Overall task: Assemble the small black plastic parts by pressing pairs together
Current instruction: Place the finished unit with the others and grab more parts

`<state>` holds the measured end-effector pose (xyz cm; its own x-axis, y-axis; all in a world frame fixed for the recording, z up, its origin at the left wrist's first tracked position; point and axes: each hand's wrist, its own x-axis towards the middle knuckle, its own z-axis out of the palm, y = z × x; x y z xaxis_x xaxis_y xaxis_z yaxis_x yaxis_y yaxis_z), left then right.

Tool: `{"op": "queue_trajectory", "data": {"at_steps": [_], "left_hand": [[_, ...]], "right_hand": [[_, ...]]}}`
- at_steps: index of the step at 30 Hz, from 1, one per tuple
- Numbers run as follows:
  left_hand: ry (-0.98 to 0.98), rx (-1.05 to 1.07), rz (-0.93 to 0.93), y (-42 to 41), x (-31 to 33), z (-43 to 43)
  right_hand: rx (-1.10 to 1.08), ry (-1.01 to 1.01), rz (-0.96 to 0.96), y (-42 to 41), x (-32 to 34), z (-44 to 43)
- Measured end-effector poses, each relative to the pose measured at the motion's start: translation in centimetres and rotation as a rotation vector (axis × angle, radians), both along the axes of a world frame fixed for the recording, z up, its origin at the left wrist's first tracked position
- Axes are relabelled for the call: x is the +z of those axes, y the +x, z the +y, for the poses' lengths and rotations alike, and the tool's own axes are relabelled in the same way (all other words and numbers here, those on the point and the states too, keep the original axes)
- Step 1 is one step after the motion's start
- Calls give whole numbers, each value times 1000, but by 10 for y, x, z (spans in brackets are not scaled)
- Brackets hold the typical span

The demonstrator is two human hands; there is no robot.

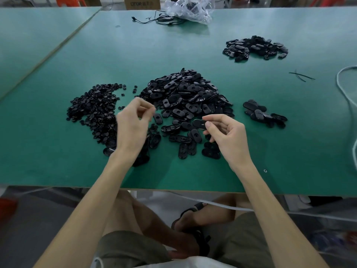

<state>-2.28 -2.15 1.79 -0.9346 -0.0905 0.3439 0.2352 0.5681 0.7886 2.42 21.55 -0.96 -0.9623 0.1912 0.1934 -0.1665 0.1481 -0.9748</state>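
Head, right grip (228, 136) pinching oval part (200, 123), left grip (133, 126) unclear, bag (190, 8) holding dark items

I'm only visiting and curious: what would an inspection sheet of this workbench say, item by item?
Surface: green table.
Job's things: large pile of oval black parts mid-table; pile of smaller parts to its left; far-right pile and near-right pile of oval parts.
Clutter: crumpled plastic bag; loose black strips.
Hands: right hand pinches one oval part; left hand blurred, fingers curled, hold unclear.
Cables: black cable at far edge; white cable on the right.
Surroundings: cardboard box and orange stools beyond the table.
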Motion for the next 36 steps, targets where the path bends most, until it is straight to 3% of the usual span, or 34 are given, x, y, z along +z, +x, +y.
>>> {"op": "queue_trajectory", "data": {"at_steps": [8,20,31,36], "left_hand": [[218,-310,-56,21,-13,62],[468,-320,-70,15,-27,56],[530,-334,-84,13,-32,56],[524,-350,-77,15,-30,58]], "right_hand": [[-21,-55,18,1,0,1],[-17,-80,34,1,1,1],[-11,-92,36,1,2,1],[-3,30,55,2,1,-1]]}}
